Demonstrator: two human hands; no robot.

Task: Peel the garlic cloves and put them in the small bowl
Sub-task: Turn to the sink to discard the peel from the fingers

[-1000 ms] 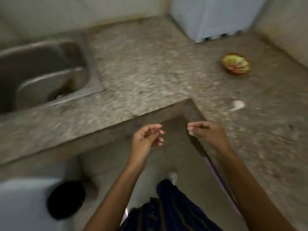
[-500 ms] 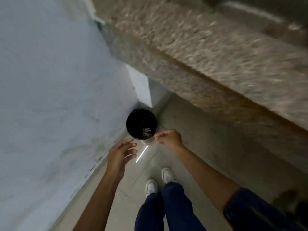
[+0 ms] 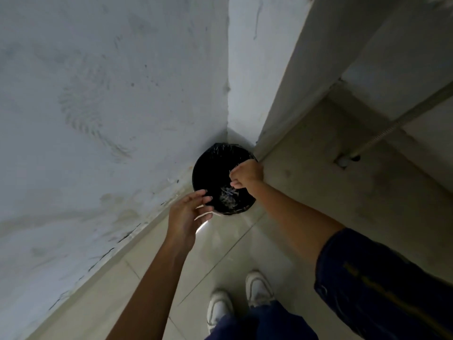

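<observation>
Since a second ago the person has turned from the counter to the black-lined bin (image 3: 221, 168) in the corner, and the right hand (image 3: 245, 173) now hangs curled over its mouth, the left hand (image 3: 187, 213) open at its near rim.

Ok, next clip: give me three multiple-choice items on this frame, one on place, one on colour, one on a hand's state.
1. Where does the round bin lined with a black plastic bag stand?
A on a counter
B on the floor in the wall corner
C in a sink

2. What colour are the person's shoes?
A white
B red
C black

3. How is the left hand?
A clenched in a fist
B fingers extended beside the bin's rim
C gripping a knife

Answers: 1 B, two walls meet behind it; 2 A, both toes show white; 3 B, its fingers reach out at the rim's near edge.
</observation>
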